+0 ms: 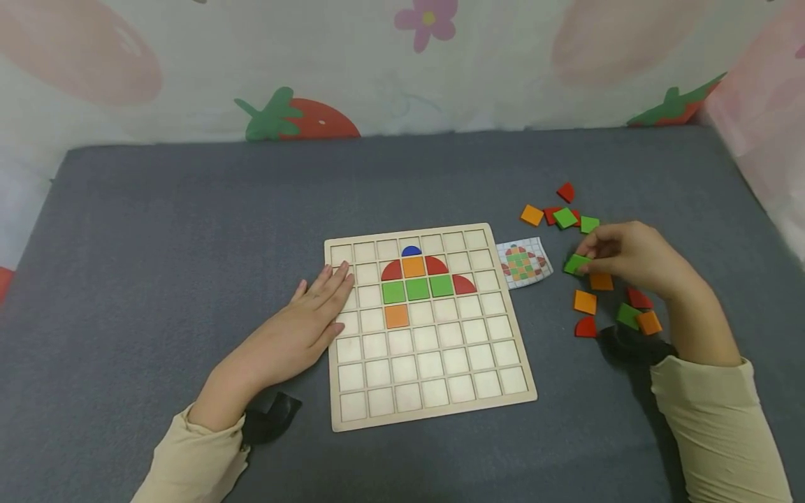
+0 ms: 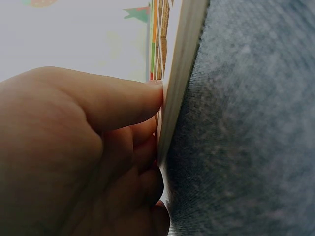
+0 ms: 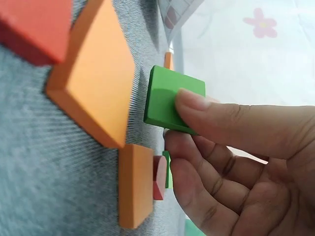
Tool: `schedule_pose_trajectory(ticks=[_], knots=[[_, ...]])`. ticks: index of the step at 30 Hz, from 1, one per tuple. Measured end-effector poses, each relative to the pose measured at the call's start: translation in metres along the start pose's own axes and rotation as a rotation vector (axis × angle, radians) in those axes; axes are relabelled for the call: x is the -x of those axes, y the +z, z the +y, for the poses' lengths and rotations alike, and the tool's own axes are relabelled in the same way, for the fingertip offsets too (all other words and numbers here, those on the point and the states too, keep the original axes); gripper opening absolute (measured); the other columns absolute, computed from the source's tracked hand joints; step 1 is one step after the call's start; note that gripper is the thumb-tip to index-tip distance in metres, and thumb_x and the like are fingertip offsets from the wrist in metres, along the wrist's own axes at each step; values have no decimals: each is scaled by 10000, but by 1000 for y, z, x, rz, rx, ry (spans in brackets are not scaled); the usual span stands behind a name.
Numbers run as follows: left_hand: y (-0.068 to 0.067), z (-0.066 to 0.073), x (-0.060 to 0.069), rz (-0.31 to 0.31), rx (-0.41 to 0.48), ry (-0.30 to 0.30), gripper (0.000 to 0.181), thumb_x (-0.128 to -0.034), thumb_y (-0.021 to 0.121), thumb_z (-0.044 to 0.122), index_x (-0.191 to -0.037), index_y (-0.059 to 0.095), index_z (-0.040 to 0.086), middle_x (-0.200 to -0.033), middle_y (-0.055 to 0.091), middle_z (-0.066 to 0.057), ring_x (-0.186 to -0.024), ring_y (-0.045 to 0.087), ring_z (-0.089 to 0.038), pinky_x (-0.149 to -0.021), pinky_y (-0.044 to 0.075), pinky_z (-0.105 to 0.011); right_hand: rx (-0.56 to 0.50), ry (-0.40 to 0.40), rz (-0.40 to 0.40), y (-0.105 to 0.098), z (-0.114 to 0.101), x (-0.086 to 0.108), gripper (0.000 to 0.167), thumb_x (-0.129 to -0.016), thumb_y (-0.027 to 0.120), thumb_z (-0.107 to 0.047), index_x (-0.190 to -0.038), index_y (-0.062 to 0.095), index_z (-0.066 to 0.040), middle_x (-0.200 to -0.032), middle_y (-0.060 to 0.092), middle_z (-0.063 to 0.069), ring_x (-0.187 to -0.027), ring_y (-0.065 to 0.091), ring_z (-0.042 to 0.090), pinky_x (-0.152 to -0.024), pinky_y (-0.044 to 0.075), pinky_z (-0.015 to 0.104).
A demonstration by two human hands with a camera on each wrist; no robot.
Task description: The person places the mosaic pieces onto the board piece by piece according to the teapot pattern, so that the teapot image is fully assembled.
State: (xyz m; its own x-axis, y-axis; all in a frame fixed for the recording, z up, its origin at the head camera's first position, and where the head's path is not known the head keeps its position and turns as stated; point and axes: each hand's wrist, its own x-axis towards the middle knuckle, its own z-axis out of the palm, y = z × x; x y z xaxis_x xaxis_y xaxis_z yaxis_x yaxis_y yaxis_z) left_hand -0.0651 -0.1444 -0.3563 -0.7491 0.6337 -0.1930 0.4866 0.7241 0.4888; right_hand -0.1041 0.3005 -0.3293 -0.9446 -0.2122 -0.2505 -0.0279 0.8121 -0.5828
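Observation:
My right hand (image 1: 635, 257) pinches a green square tile (image 3: 167, 96) between thumb and fingers, held tilted over the cloth right of the board. With its fingers extended, my left hand (image 1: 292, 342) rests on the left border of the wooden grid board (image 1: 432, 367). In the left wrist view the thumb touches the board's edge (image 2: 179, 64). Cells in the upper part hold a blue semicircle (image 1: 411, 251), two orange squares (image 1: 397, 316), three green squares (image 1: 418, 288) and three red quarter-circles (image 1: 464, 283).
A printed pattern card (image 1: 525, 263) lies against the board's right side, its end curled up. Loose orange squares (image 1: 585, 302), red quarter-circles (image 1: 585, 327) and green squares (image 1: 627, 316) are scattered around the right hand. Grey cloth (image 1: 189, 230) covers the table, with a patterned curtain (image 1: 503, 70) behind.

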Motion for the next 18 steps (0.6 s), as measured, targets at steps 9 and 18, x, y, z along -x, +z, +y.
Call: schedule_pose_trajectory(ticks=[9, 18], knots=[[1, -1, -1, -8, 4, 1, 617, -989, 469, 150, -1501, 154, 12, -1570, 65, -131, -1434, 25, -283, -1115, 93, -538, -36, -29, 50, -6, -8, 7, 165, -837, 718, -84, -970, 662, -4, -863, 674, 86, -710, 607, 66, -613, 504, 207], [0, 0, 0, 5, -9, -4, 612, -985, 478, 146, -1496, 172, 4, -1567, 83, -136, -1433, 47, -289, -1116, 100, -533, -44, -102, 56, -3, -31, 8, 137, -844, 707, -71, -963, 673, -12, -869, 666, 88, -736, 610, 99, -627, 491, 178]])
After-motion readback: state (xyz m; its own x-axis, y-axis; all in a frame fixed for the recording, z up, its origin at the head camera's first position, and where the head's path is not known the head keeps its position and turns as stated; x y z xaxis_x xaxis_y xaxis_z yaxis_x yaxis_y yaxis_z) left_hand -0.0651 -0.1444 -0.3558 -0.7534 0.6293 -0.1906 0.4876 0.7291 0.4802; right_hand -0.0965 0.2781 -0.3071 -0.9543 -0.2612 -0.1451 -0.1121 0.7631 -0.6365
